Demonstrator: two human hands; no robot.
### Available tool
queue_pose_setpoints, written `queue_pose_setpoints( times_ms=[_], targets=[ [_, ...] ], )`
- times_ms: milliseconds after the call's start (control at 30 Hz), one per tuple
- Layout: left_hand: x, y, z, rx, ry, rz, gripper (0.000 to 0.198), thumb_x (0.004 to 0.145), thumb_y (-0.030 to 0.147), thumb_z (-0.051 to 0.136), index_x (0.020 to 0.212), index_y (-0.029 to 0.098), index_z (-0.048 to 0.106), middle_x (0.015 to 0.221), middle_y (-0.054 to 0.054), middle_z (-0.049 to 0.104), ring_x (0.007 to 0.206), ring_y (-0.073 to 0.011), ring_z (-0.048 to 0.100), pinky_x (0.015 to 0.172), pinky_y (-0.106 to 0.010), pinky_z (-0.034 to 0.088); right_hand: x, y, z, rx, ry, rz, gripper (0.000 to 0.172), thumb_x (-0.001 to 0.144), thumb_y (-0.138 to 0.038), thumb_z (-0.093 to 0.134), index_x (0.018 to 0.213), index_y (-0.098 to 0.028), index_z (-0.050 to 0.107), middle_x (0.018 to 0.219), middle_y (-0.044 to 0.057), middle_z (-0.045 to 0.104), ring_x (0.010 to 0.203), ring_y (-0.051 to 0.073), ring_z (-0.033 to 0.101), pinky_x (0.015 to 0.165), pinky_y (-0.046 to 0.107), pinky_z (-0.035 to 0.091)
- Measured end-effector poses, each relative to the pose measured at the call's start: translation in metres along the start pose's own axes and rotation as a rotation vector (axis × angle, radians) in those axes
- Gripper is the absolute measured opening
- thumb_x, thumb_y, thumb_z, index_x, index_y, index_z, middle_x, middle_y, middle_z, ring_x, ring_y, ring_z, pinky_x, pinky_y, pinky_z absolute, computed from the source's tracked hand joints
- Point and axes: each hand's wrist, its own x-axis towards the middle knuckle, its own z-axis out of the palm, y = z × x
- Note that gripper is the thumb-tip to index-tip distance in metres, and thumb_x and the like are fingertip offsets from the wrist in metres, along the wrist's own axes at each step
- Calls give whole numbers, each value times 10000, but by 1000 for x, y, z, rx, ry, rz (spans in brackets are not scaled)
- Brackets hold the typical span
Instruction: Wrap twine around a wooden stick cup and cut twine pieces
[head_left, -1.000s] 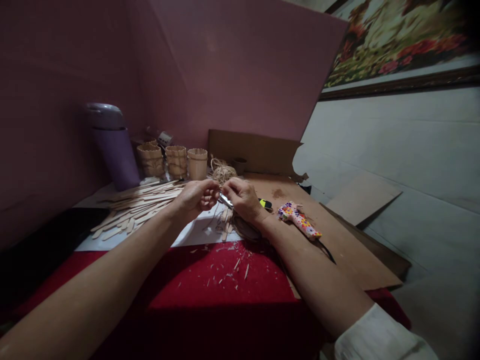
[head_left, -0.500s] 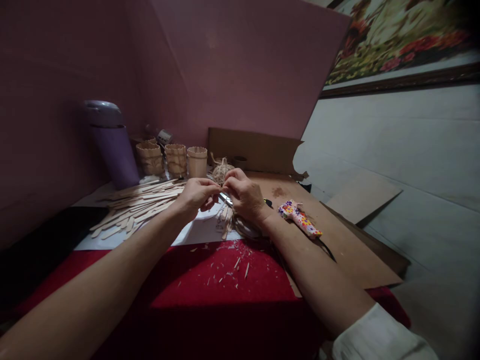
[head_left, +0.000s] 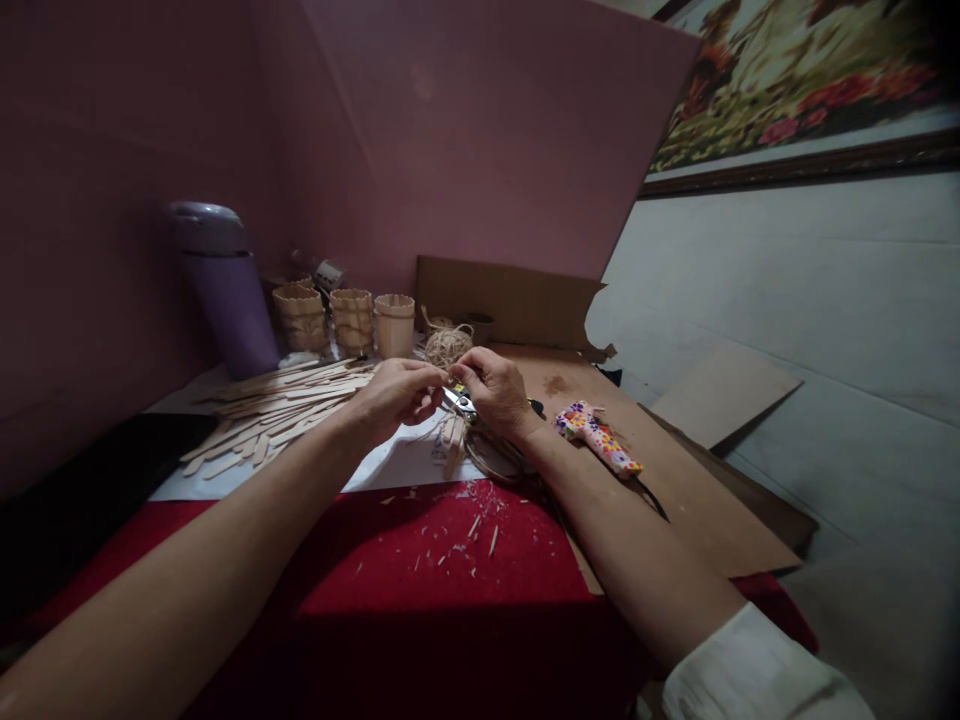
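My left hand (head_left: 405,392) and my right hand (head_left: 491,390) meet fingertip to fingertip above the table. Both are closed in a pinch on something too small to make out. Just behind them lies a ball of twine (head_left: 448,344). Metal scissors (head_left: 459,403) show beneath my hands, their handles partly hidden by my right hand. Short wooden pieces (head_left: 453,440) lie below the scissors. To the left of my left hand is a pile of flat wooden sticks (head_left: 281,410).
A purple bottle (head_left: 231,300) and several wooden cups (head_left: 395,325) stand at the back left. A flower-patterned glue gun (head_left: 598,438) with a cord lies on the cardboard (head_left: 690,490) at right. Wood scraps litter the red cloth (head_left: 420,580).
My right hand has dropped slightly, and more of the twine ball and the scissors shows. The fingertips remain together.
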Motion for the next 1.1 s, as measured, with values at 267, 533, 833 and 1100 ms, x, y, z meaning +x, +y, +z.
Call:
queue_pose_setpoints(
  times_ms=[267,533,833,1100],
  targets=[
    [2,1,1,6,96,-4,158,598,195,714,566,117,580,415,30,456,273,-25,295,308,-191,103,2,1,-4,-1,-7,97,227,866,-365,512,735,-210,614,606,-14,577,560,125,490,557,238,294],
    [4,5,-3,-72,87,-79,123,575,131,646,512,121,540,369,62,346,276,-18,220,299,-191,69,15,37,-24,-226,351,299,235,852,-375,517,736,-200,621,785,83,606,784,226,522,705,325,352],
    [1,4,1,32,91,-110,53,568,135,635,556,108,590,369,55,374,267,-28,258,303,-196,77,10,1,-16,-87,-44,-155,73,839,-261,547,831,-222,608,1017,54,637,1099,249,443,930,413,296],
    [0,4,3,48,93,-137,72,573,135,644,546,101,587,368,61,362,262,-20,249,310,-188,84,8,-3,-15,62,-28,-176,139,839,-245,539,710,-193,531,818,40,564,769,160,512,723,293,388]
  ],
)
